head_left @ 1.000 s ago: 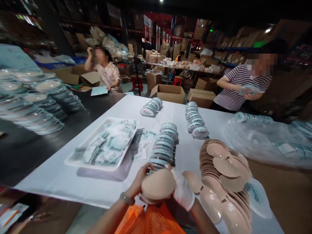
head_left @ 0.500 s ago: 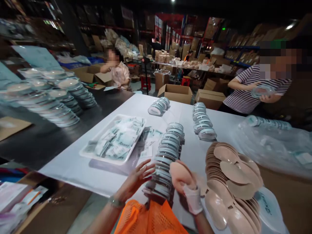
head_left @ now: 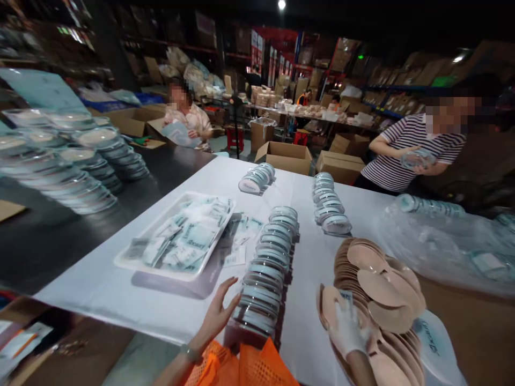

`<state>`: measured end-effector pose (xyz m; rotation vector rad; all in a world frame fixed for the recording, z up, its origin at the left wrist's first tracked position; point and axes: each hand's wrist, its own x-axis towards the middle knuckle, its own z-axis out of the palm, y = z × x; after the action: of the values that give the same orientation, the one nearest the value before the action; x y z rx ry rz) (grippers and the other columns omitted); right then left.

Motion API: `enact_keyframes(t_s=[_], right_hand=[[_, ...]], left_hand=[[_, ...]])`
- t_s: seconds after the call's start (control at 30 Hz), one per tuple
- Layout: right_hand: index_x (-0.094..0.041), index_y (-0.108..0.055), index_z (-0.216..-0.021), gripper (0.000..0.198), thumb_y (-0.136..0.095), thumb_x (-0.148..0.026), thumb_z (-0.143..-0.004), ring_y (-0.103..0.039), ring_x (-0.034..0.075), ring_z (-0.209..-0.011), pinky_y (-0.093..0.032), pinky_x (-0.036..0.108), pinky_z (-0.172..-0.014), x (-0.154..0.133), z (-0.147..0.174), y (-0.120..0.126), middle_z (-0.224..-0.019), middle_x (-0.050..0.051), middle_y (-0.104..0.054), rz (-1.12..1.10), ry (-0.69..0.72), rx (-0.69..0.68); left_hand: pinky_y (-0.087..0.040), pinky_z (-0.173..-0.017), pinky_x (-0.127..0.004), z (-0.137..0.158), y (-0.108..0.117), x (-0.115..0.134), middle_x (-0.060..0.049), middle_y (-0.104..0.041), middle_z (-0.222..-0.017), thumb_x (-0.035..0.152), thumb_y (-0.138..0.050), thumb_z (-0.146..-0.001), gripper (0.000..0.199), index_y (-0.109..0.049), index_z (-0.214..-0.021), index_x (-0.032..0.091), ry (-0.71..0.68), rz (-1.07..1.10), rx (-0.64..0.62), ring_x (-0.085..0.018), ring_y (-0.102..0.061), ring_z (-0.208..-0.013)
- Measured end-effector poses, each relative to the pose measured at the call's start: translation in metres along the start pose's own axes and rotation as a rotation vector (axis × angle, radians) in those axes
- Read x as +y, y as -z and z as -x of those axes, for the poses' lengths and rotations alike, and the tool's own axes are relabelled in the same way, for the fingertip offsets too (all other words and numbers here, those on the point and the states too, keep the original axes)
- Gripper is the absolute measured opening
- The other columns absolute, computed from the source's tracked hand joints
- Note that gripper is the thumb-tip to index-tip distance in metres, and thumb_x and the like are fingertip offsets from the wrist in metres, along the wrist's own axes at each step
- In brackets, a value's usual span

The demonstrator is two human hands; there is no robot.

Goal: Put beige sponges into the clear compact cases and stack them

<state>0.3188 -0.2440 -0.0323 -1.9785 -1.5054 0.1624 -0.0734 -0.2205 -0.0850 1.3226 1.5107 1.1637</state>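
Puff pickup underway: gloved right hand (head_left: 348,332) clasps a beige puff (head_left: 332,305) at the puff pile (head_left: 382,284); bare left hand (head_left: 219,313), fingers spread, steadies the compact row (head_left: 267,268). Next calls for seating puff into a compact.

We're seeing two bare forearms, no sleeves showing. The left hand (head_left: 217,316) is going ungloved, and we're spotting a thin band on its wrist, greyish-green (a watch or a bracelet, too blurred to tell which). The right hand (head_left: 349,331) is wearing a white fabric glove, covering the fingers and ending at the wrist. Below both arms we're catching an orange mesh garment with an open weave, looking like a vest front.
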Motion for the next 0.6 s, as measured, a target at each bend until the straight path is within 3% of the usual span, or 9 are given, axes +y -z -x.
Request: enact_keyframes(t_s=[0.1,0.2,0.3,0.37,0.5,0.6], right_hand=[[-0.025,-0.078,-0.117,0.023,-0.069,-0.033,-0.098,-0.073,0.032,-0.123,-0.06,0.057,-0.105,-0.027,-0.017,-0.042,-0.126,0.012,-0.079,-0.097,0.074,-0.104],[-0.022,-0.083,-0.107,0.035,-0.052,-0.02,-0.093,-0.079,0.027,-0.107,-0.064,0.043,-0.1,-0.068,-0.034,-0.094,-0.113,0.012,-0.084,-0.285,0.155,-0.27],[-0.021,-0.085,-0.102,0.031,-0.058,-0.016,-0.088,-0.079,0.026,-0.104,-0.064,0.04,-0.099,-0.097,-0.044,-0.128,-0.108,0.011,-0.083,-0.322,0.205,-0.309],[-0.019,-0.086,-0.105,0.032,-0.061,-0.013,-0.086,-0.078,0.027,-0.106,-0.062,0.039,-0.101,-0.1,-0.043,-0.137,-0.108,0.012,-0.081,-0.329,0.224,-0.321],[-0.018,-0.085,-0.113,0.036,-0.058,-0.015,-0.09,-0.077,0.027,-0.108,-0.063,0.04,-0.101,-0.078,-0.039,-0.135,-0.11,0.014,-0.077,-0.34,0.198,-0.329],[-0.015,-0.084,-0.116,0.039,-0.051,-0.022,-0.096,-0.077,0.027,-0.107,-0.064,0.04,-0.098,-0.066,-0.038,-0.132,-0.111,0.015,-0.077,-0.381,0.148,-0.323]], left_hand=[[-0.04,-0.131,-0.054,-0.032,-0.021,0.007,-0.016,-0.068,-0.149,0.071,-0.052,-0.095,0.064,-0.071,-0.131,0.023,-0.11,0.001,-0.031,-0.034,-0.058,-0.148],[-0.045,-0.125,-0.057,-0.06,-0.042,0.014,-0.017,-0.074,-0.129,0.07,-0.047,-0.096,0.059,-0.075,-0.116,0.022,-0.098,0.017,-0.043,-0.035,-0.065,-0.134],[-0.049,-0.121,-0.057,-0.068,-0.052,0.009,-0.016,-0.074,-0.124,0.069,-0.051,-0.094,0.055,-0.074,-0.112,0.023,-0.068,0.018,-0.055,-0.036,-0.067,-0.13],[-0.049,-0.121,-0.055,-0.065,-0.051,0.002,-0.016,-0.074,-0.13,0.071,-0.055,-0.091,0.057,-0.074,-0.116,0.024,-0.052,0.022,-0.062,-0.035,-0.065,-0.135],[-0.052,-0.119,-0.049,-0.06,-0.034,-0.008,-0.015,-0.071,-0.146,0.074,-0.062,-0.088,0.066,-0.071,-0.13,0.024,0.074,0.136,-0.175,-0.034,-0.065,-0.139],[-0.052,-0.119,-0.05,-0.066,-0.021,-0.005,-0.015,-0.074,-0.144,0.072,-0.065,-0.089,0.065,-0.072,-0.132,0.024,0.151,0.191,-0.213,-0.035,-0.066,-0.138]])
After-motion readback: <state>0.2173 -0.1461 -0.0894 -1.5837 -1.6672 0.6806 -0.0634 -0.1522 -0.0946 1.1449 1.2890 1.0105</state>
